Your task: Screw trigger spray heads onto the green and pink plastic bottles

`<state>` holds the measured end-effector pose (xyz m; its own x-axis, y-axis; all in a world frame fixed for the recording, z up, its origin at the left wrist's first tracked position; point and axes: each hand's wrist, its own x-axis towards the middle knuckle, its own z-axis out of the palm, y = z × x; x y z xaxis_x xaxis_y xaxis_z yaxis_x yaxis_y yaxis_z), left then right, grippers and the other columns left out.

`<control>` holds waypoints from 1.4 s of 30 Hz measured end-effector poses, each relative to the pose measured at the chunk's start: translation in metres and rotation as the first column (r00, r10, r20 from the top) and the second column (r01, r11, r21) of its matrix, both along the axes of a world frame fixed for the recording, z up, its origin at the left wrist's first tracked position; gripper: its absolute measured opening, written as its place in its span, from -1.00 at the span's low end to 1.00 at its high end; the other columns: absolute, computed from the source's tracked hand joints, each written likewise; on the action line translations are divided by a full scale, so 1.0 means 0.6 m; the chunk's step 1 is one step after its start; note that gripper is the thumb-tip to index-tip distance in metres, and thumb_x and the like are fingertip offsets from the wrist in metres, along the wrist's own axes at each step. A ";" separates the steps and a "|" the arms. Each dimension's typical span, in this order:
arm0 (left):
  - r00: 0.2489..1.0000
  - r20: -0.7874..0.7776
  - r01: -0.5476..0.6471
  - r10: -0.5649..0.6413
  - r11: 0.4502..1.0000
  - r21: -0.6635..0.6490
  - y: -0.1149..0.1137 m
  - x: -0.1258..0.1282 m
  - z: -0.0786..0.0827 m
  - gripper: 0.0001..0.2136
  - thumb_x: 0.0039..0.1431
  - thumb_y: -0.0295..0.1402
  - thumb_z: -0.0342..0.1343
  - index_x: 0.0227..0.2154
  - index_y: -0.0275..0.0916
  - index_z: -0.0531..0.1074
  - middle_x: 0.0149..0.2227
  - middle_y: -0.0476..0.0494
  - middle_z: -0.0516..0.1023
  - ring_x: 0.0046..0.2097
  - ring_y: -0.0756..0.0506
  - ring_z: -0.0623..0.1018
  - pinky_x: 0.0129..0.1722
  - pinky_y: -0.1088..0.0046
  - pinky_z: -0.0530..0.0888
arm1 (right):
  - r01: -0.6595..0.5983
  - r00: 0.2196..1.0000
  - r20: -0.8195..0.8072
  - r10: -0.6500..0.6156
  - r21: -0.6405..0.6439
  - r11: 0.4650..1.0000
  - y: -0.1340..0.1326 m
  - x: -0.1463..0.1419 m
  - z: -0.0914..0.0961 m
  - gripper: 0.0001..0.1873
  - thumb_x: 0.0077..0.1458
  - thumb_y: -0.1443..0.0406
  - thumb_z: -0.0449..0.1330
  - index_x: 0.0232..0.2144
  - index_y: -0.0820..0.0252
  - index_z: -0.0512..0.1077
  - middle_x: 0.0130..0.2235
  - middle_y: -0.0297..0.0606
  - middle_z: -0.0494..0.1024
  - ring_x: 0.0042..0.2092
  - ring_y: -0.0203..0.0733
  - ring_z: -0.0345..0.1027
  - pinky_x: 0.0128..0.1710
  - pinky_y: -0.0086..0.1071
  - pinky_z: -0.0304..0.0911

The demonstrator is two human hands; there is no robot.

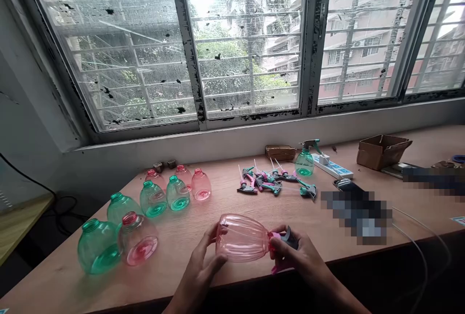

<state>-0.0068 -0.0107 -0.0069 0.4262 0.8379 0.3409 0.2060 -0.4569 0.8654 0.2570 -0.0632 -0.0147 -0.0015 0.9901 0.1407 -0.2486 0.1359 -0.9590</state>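
Note:
A clear pink spray bottle (241,239) lies sideways in the air above the table's front edge, held between both hands. My left hand (205,260) is closed around its base end, thumb below and fingers behind. At the neck, my right hand (296,251) grips the pink and dark grey trigger sprayer head (281,241), which sits on the bottle's mouth. A thin tube shows inside the bottle. Whether the head is fully screwed on I cannot tell.
Several open green bottles (100,251) and pink bottles (140,243) stand at the left. Loose trigger sprayer heads (265,180) lie in a pile behind my hands. Further right are an assembled green spray bottle (304,163), a power strip (336,168), a phone (350,188) and a cardboard box (381,153).

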 end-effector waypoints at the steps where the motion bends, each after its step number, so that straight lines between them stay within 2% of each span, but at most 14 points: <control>1: 0.999 -0.045 0.002 -0.002 1.000 -0.002 0.001 -0.002 0.002 -0.37 0.21 0.00 0.16 0.29 -0.06 0.22 0.29 -0.22 0.36 0.33 -0.35 0.29 0.32 0.03 0.21 | -0.019 1.000 -0.017 0.019 -0.021 1.000 0.001 0.002 0.000 -0.52 0.02 -0.07 0.37 -0.37 0.23 0.39 -0.53 -0.33 0.54 -0.58 -0.27 0.40 -0.57 -0.39 0.38; 6: 0.992 -0.119 0.047 -0.045 0.999 0.007 -0.007 -0.014 0.019 -0.33 0.18 -0.13 0.26 0.31 0.15 0.15 0.40 -0.02 0.16 0.41 -0.27 0.12 0.38 0.10 0.05 | -0.063 0.997 -0.044 0.061 -0.061 0.996 0.004 0.006 -0.001 -0.50 0.04 -0.08 0.34 -0.39 0.24 0.39 -0.54 -0.32 0.54 -0.60 -0.28 0.39 -0.59 -0.41 0.37; 9: 0.988 -0.045 0.141 -0.145 0.987 -0.082 -0.018 -0.012 0.024 -0.19 0.10 -0.01 0.28 0.36 0.08 0.04 0.41 -0.12 0.12 0.41 -0.31 0.10 0.36 0.08 0.09 | -0.013 0.998 0.062 0.012 0.004 1.000 -0.004 0.005 0.000 -0.54 0.06 -0.05 0.34 -0.33 0.23 0.43 -0.50 -0.31 0.55 -0.55 -0.23 0.43 -0.53 -0.36 0.42; 11: 0.980 0.075 0.194 -0.184 0.968 -0.157 -0.025 -0.004 0.021 -0.08 0.03 0.16 0.22 0.38 -0.01 0.01 0.38 -0.22 0.18 0.38 -0.36 0.17 0.32 0.07 0.20 | 0.029 0.975 0.216 -0.054 0.117 0.993 -0.012 0.005 0.000 -0.59 0.04 0.00 0.38 -0.31 0.22 0.48 -0.46 -0.28 0.57 -0.49 -0.19 0.46 -0.47 -0.35 0.41; 13: 0.980 0.154 0.156 -0.125 0.966 -0.208 -0.029 0.007 0.016 -0.08 0.02 0.23 0.16 0.37 -0.07 0.04 0.34 -0.28 0.25 0.31 -0.39 0.30 0.26 0.07 0.29 | 0.041 0.916 0.378 -0.137 0.251 0.967 -0.018 0.004 -0.001 -0.65 0.01 0.06 0.42 -0.30 0.19 0.54 -0.43 -0.27 0.59 -0.43 -0.16 0.47 -0.42 -0.35 0.38; 15: 0.987 0.160 0.057 -0.021 0.973 -0.225 -0.031 0.017 0.011 -0.17 0.07 0.18 0.17 0.33 -0.10 0.12 0.27 -0.29 0.35 0.20 -0.37 0.44 0.21 0.08 0.35 | 0.038 0.871 0.453 -0.190 0.324 0.945 -0.021 0.003 -0.002 -0.70 0.01 0.09 0.43 -0.31 0.17 0.56 -0.41 -0.27 0.60 -0.40 -0.14 0.46 -0.39 -0.36 0.35; 17: 0.986 0.163 -0.006 0.040 0.979 -0.205 -0.030 0.024 0.006 -0.22 0.08 0.12 0.20 0.30 -0.12 0.17 0.19 -0.29 0.44 0.09 -0.33 0.51 0.15 0.13 0.40 | 0.035 0.890 0.425 -0.164 0.295 0.955 -0.021 0.000 -0.003 -0.70 0.02 0.08 0.42 -0.33 0.17 0.55 -0.43 -0.28 0.59 -0.41 -0.15 0.45 -0.41 -0.37 0.33; 19: 0.981 0.188 -0.026 0.057 0.986 -0.163 -0.028 0.027 0.002 -0.19 0.03 0.10 0.26 0.29 -0.14 0.19 0.16 -0.29 0.46 0.04 -0.31 0.53 0.09 0.19 0.43 | 0.022 0.944 0.320 -0.085 0.195 0.981 -0.018 -0.004 -0.004 -0.65 0.02 0.04 0.41 -0.35 0.20 0.52 -0.46 -0.30 0.56 -0.46 -0.18 0.46 -0.46 -0.38 0.33; 22: 0.978 0.186 -0.078 0.094 0.993 -0.091 -0.027 0.028 -0.001 -0.19 -0.02 0.07 0.31 0.26 -0.14 0.23 0.20 -0.29 0.42 0.07 -0.31 0.49 0.08 0.23 0.42 | -0.040 0.992 0.119 0.033 0.055 0.998 -0.012 -0.011 -0.006 -0.58 0.03 0.00 0.39 -0.37 0.22 0.45 -0.49 -0.32 0.54 -0.52 -0.22 0.46 -0.49 -0.38 0.37; 24: 0.980 0.165 -0.106 0.112 0.993 -0.044 -0.027 0.027 -0.003 -0.19 -0.03 0.07 0.33 0.25 -0.13 0.25 0.21 -0.28 0.41 0.09 -0.32 0.48 0.09 0.23 0.41 | -0.071 0.997 0.030 0.071 0.018 0.997 -0.007 -0.014 -0.009 -0.56 0.04 -0.02 0.38 -0.38 0.23 0.41 -0.50 -0.33 0.54 -0.55 -0.25 0.44 -0.52 -0.40 0.38; 32: 0.981 0.158 -0.133 0.111 0.982 0.135 -0.023 0.024 -0.016 -0.22 -0.08 0.08 0.35 0.21 -0.05 0.29 0.20 -0.25 0.41 0.14 -0.36 0.45 0.14 0.17 0.39 | -0.128 0.991 -0.043 0.126 -0.051 0.990 -0.003 -0.019 -0.007 -0.50 0.06 -0.08 0.33 -0.40 0.26 0.39 -0.50 -0.30 0.57 -0.62 -0.28 0.45 -0.60 -0.45 0.37; 37: 0.986 0.141 -0.090 0.085 0.995 0.031 -0.018 0.028 -0.012 -0.20 0.00 0.16 0.24 0.23 -0.14 0.23 0.22 -0.31 0.39 0.23 -0.40 0.39 0.23 0.11 0.33 | -0.112 0.994 -0.018 0.111 -0.084 0.990 -0.018 -0.014 0.016 -0.47 0.05 -0.11 0.32 -0.30 0.26 0.45 -0.45 -0.23 0.60 -0.56 -0.23 0.44 -0.55 -0.34 0.42; 39: 0.990 0.120 -0.078 0.080 0.997 -0.018 -0.011 0.027 -0.011 -0.24 0.06 0.16 0.19 0.23 -0.16 0.23 0.21 -0.31 0.41 0.22 -0.39 0.41 0.23 0.09 0.33 | -0.112 0.993 -0.032 0.111 -0.053 0.992 -0.025 -0.012 0.021 -0.42 0.11 -0.15 0.23 -0.22 0.29 0.51 -0.42 -0.15 0.62 -0.48 -0.13 0.49 -0.48 -0.31 0.41; 42: 0.994 0.093 -0.051 0.057 0.997 -0.065 -0.003 0.023 -0.010 -0.29 0.13 0.15 0.13 0.22 -0.16 0.24 0.22 -0.30 0.41 0.24 -0.39 0.40 0.25 0.06 0.31 | -0.144 0.976 -0.168 0.140 -0.013 0.989 -0.033 -0.009 0.019 -0.23 0.17 -0.27 0.01 -0.06 0.26 0.54 -0.30 -0.03 0.66 -0.27 0.04 0.54 -0.28 -0.18 0.41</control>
